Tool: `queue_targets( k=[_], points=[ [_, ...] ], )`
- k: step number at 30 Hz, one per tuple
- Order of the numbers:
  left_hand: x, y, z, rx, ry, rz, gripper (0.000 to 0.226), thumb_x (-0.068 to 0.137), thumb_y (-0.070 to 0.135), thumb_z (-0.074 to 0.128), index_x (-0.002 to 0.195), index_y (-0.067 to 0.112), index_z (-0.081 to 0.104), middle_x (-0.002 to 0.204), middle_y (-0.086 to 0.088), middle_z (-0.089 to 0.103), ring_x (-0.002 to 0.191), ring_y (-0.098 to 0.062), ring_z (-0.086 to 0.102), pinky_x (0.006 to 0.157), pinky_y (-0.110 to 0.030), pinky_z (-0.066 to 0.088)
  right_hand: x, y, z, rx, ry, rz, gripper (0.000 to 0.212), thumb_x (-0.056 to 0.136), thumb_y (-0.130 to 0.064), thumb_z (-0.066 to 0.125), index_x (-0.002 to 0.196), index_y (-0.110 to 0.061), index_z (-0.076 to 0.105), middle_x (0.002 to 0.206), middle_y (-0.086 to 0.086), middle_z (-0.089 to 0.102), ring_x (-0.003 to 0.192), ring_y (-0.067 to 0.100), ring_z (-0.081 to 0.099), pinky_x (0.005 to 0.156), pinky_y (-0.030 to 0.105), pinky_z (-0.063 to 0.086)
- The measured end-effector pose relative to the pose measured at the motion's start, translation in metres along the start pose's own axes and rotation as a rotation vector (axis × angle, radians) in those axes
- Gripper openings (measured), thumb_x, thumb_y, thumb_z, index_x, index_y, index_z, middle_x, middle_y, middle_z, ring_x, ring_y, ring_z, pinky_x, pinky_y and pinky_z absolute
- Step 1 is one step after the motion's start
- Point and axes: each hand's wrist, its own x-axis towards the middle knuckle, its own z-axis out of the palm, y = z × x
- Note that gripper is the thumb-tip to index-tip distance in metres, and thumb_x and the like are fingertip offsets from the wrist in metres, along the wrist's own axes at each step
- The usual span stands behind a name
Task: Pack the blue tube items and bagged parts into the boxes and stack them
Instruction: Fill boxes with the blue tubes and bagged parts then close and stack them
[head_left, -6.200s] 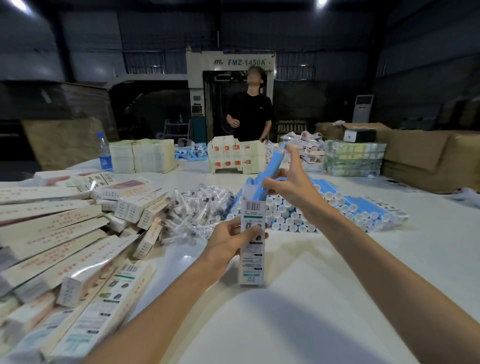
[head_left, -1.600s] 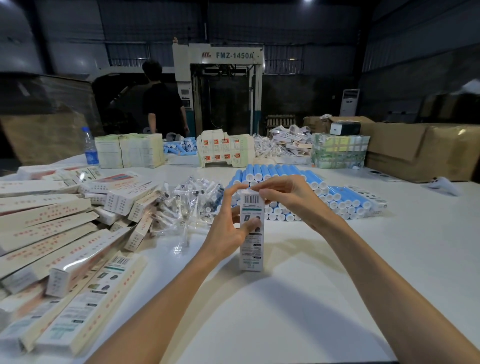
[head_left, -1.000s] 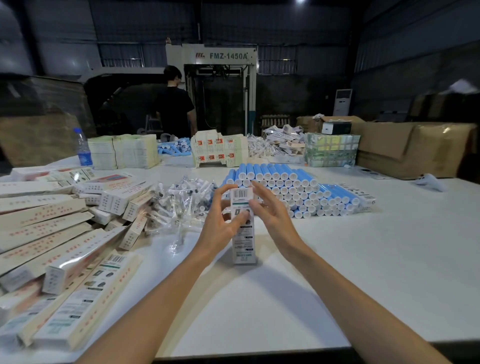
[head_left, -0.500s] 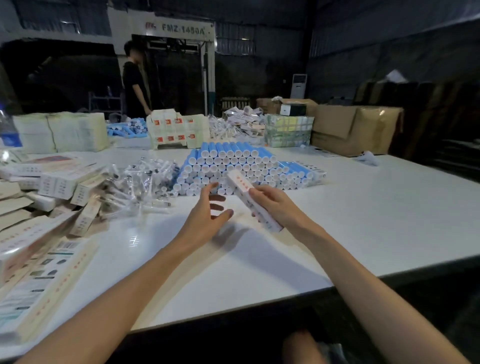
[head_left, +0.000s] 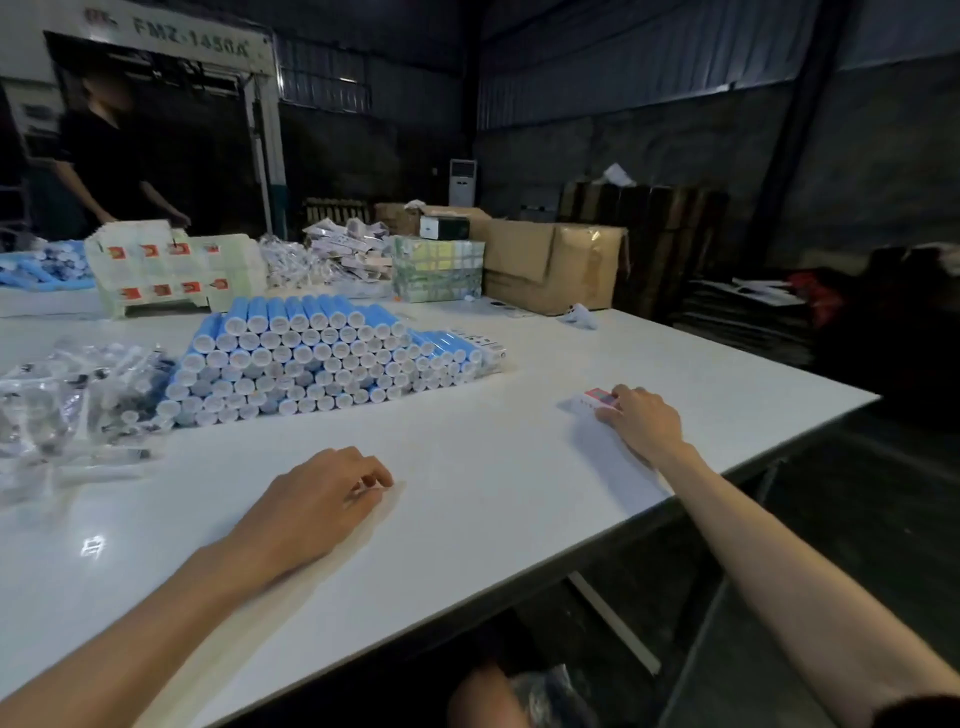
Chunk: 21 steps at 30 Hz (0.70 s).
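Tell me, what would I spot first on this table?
The big pile of blue tubes stacked in the middle, white caps facing you. Left of it lies a heap of clear bags. Near the table edge, the right hand rests on a flat white box.

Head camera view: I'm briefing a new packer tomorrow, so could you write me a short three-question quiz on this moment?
1. True or false: the left hand holds a blue tube.
2. The white box under the right hand is: A) standing upright, B) lying flat on the table, C) tilted in mid-air.
3. Fill in: seen from the head camera, the bagged parts lie to the ___ of the blue tube stack.

Key: 1 false, its loosely curled fingers hold nothing; 2 B; 3 left.
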Motion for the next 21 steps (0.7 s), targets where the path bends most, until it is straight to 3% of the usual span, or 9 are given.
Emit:
queue_targets(
  k=[4, 9, 16, 21],
  points=[
    [-0.005, 0.000, 0.007, -0.011, 0.032, 0.022, 0.021, 0.111, 0.039, 0.050, 0.123, 0.047, 0.066, 0.120, 0.028, 0.056, 0.117, 0.002, 0.051, 0.089, -0.022, 0.046, 0.007, 0.018, -0.001, -0.096, -0.002, 0.048, 0.040, 0.108, -0.045, 0.048, 0.135, -0.016, 0.054, 0.132, 0.015, 0.062, 0.118, 0.036, 0.059, 0.095, 0.045, 0.051],
    [-0.009, -0.004, 0.012, -0.039, 0.020, 0.046, 0.023, 0.112, 0.038, 0.049, 0.126, 0.048, 0.064, 0.122, 0.032, 0.053, 0.117, 0.004, 0.048, 0.082, -0.008, 0.037, -0.005, 0.038, 0.009, -0.172, 0.061, 0.101, 0.040, 0.108, -0.039, 0.040, 0.138, -0.013, 0.049, 0.129, 0.016, 0.060, 0.116, 0.036, 0.057, 0.094, 0.046, 0.046],
    [-0.010, -0.007, 0.015, -0.078, 0.025, 0.035, 0.022, 0.111, 0.038, 0.049, 0.123, 0.052, 0.062, 0.121, 0.037, 0.051, 0.118, 0.010, 0.043, 0.084, -0.010, 0.039, -0.015, 0.053, 0.009, -0.172, 0.090, 0.089, 0.040, 0.105, -0.040, 0.041, 0.136, -0.016, 0.049, 0.120, 0.011, 0.061, 0.103, 0.029, 0.059, 0.089, 0.043, 0.047],
    [-0.011, -0.005, 0.013, -0.074, 0.006, 0.034, 0.023, 0.112, 0.037, 0.050, 0.123, 0.053, 0.060, 0.120, 0.037, 0.050, 0.117, 0.006, 0.046, 0.085, -0.013, 0.040, -0.021, 0.043, -0.001, -0.350, 0.176, 0.067, 0.051, 0.105, -0.053, 0.044, 0.144, -0.021, 0.048, 0.141, 0.012, 0.054, 0.127, 0.034, 0.052, 0.109, 0.052, 0.035]
  ],
)
